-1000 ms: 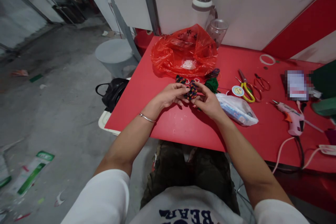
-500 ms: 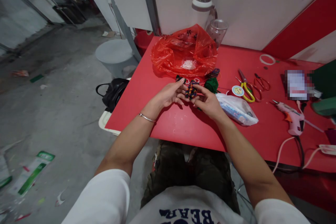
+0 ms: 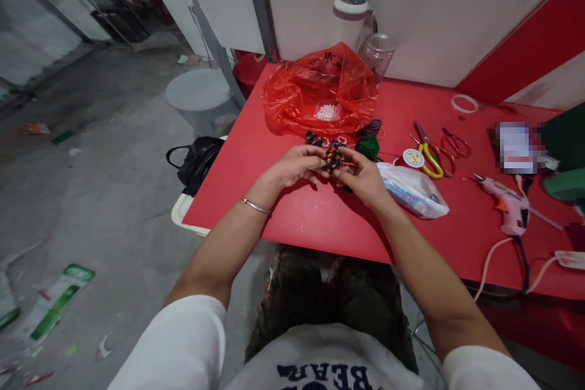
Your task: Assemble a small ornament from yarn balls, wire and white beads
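Note:
Between my two hands, just above the red table [image 3: 315, 213], is a braided piece of multicoloured cord [image 3: 333, 158], dark with orange and blue strands. My left hand [image 3: 295, 166] pinches its left side with thumb and fingers. On its right side, the fingers of my right hand [image 3: 361, 175] are closed on it too. A second bit of similar cordwork [image 3: 313, 139] lies just beyond my left fingers. Behind the hands sits an open red plastic bag [image 3: 292, 103] with a packet of white beads [image 3: 328, 112]. Green yarn [image 3: 367, 147] is beside my right fingertips.
Right of my hands are a white plastic pouch [image 3: 414, 192], a thread spool [image 3: 413, 158], yellow-handled pliers [image 3: 430, 161], small red-handled snips [image 3: 455, 142] and a pink glue gun [image 3: 507, 201] with trailing cables. A glass jar [image 3: 379, 55] stands by the wall. A black bag [image 3: 201, 164] is left of the table.
My left thumb and fingers have come down and closed on the cord's left side, uncovering more of the second piece behind. My right hand stays nearly in place.

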`<action>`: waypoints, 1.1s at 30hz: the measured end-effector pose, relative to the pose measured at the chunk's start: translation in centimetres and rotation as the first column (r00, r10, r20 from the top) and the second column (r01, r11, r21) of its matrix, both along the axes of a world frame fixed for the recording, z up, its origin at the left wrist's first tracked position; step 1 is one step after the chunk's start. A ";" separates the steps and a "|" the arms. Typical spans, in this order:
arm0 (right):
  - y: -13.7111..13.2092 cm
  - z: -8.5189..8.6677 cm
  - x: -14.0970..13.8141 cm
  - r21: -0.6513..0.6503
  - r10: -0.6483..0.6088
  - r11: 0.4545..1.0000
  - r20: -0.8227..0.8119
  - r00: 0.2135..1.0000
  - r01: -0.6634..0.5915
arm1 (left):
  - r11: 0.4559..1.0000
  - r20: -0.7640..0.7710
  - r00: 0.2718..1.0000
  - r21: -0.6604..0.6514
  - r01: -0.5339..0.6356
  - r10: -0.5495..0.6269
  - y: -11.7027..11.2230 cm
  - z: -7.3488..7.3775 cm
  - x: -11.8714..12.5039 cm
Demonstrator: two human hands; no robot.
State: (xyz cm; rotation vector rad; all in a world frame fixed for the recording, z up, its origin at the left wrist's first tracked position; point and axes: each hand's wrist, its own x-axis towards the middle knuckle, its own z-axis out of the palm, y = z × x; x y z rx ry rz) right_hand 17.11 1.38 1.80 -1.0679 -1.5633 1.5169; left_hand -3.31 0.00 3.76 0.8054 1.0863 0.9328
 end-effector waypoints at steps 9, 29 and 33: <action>-0.1 0.0 0.1 0.006 0.031 1.000 0.025 0.999 -0.031 | 0.999 -0.017 1.000 -0.026 0.023 -0.023 0.1 0.0 0.0; -1.1 2.9 1.8 0.494 -0.111 0.785 0.706 0.700 -0.374 | 0.994 -0.227 0.970 0.081 -0.068 0.085 0.4 0.5 -0.9; -1.5 2.8 1.7 0.457 -0.123 0.768 0.793 0.597 -0.449 | 0.994 -0.284 0.957 0.108 -0.031 0.060 0.3 0.2 -1.2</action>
